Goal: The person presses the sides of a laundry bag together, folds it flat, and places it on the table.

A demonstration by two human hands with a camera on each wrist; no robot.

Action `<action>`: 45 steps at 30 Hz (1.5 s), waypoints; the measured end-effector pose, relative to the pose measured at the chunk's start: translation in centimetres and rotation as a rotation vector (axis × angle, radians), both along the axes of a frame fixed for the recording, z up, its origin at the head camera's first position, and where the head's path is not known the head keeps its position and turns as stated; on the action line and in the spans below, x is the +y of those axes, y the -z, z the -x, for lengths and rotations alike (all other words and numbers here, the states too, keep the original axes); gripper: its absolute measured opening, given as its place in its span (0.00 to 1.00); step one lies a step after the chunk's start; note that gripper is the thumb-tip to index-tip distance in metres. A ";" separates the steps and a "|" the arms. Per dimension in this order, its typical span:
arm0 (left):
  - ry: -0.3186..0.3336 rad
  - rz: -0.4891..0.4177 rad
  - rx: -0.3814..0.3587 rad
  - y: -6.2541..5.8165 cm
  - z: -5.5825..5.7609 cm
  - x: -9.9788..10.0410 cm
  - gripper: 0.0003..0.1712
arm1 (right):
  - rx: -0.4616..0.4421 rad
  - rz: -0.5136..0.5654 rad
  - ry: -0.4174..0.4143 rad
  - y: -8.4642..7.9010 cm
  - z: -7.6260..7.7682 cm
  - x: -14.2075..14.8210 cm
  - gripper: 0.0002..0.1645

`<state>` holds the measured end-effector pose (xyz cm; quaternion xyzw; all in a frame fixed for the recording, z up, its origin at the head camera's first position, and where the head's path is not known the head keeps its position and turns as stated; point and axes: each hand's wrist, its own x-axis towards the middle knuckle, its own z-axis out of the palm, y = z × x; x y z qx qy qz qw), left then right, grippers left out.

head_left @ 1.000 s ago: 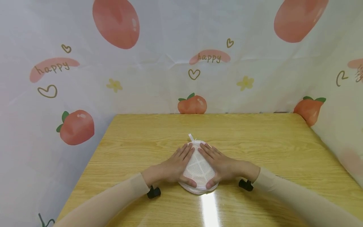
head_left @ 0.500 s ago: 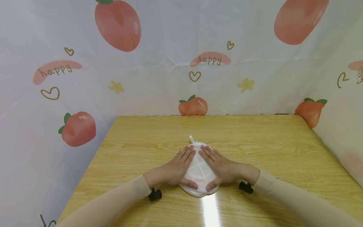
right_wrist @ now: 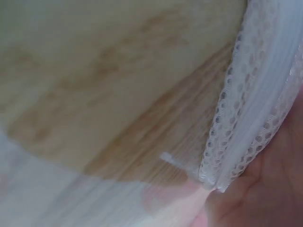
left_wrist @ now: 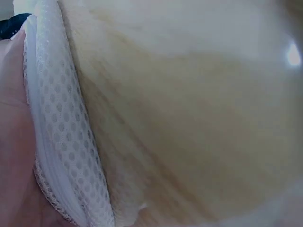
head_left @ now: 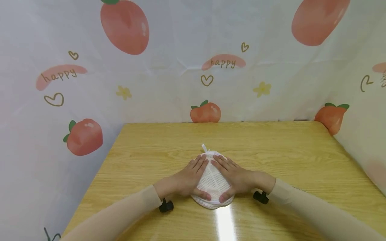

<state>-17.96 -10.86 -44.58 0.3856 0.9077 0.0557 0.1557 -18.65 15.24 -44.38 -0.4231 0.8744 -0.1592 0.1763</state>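
A round white mesh laundry bag [head_left: 213,179] lies on the table with a white loop tab [head_left: 204,147] sticking out at its far side. My left hand [head_left: 187,177] rests on the bag's left half, fingers straight and pointing away, thumb along the near edge. Mirroring it, my right hand [head_left: 238,178] lies over the right half with its fingers extended. Both hands cover the bag's sides. A white zipper band [left_wrist: 45,132] runs along the mesh edge in the left wrist view. The right wrist view shows the mesh side [right_wrist: 229,113] beside the palm.
The wood-grain table [head_left: 144,144] stretches around the bag. A white fruit-print cloth [head_left: 169,80] hangs behind it and along both sides. Small black wrist cameras [head_left: 166,206] sit under the wrists, close to the tabletop. A bright reflection lies in front of the bag.
The head view has shifted slightly, so the whole scene sits a little lower than one second ago. Both hands keep the same place on the mesh bag.
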 end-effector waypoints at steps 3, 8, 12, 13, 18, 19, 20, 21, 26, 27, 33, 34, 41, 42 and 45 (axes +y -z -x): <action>-0.003 -0.013 -0.011 0.0 -0.1 0.0 0.72 | 0.002 0.014 0.003 0.3 0.0 0.1 0.78; -0.001 -0.027 -0.009 0.1 -0.1 -0.2 0.72 | 0.001 0.019 0.000 0.5 0.0 0.1 0.78; -0.007 -0.018 0.036 0.2 -0.3 -0.4 0.71 | -0.004 0.024 -0.012 0.3 0.1 0.1 0.78; -0.005 -0.009 0.059 0.2 -0.5 -0.5 0.70 | 0.000 0.025 -0.014 0.3 0.1 0.1 0.78; 0.034 0.012 0.185 0.0 -1.9 -0.8 0.65 | 0.022 0.037 -0.014 -0.4 0.1 0.2 0.75; 0.049 0.005 0.209 -0.1 -2.2 -0.8 0.63 | 0.023 0.047 -0.012 -0.6 0.2 0.3 0.73; 0.067 -0.006 0.236 -0.2 -2.5 -0.9 0.60 | 0.022 0.052 -0.010 -0.8 0.3 0.4 0.72; 0.090 -0.018 0.266 -0.3 -2.8 -0.9 0.58 | 0.022 0.064 -0.013 -1.0 0.5 0.5 0.72; 0.286 -0.067 0.432 -0.2 -3.3 -0.8 0.43 | 0.000 0.105 -0.063 -1.4 2.0 0.5 0.73; 0.326 -0.075 0.441 -0.2 -3.3 -0.8 0.42 | -0.006 0.118 -0.078 -1.4 2.3 0.5 0.74; 0.425 -0.088 0.409 0.2 -2.8 -0.8 0.42 | -0.028 0.143 -0.160 -1.7 3.7 0.4 0.76; 0.419 -0.085 0.407 0.3 -2.7 -0.9 0.43 | -0.034 0.141 -0.166 -1.7 3.8 0.4 0.76; 0.388 -0.060 0.408 0.3 -2.5 -1.6 0.43 | -0.127 0.146 -0.146 -2.0 4.7 0.7 0.61; 0.395 -0.067 0.406 0.2 -2.4 -1.6 0.42 | -0.145 0.163 -0.131 -2.1 4.9 0.7 0.55; 0.455 -0.073 0.424 0.1 -2.5 -1.6 0.39 | -0.145 0.222 -0.103 -2.1 5.6 0.6 0.40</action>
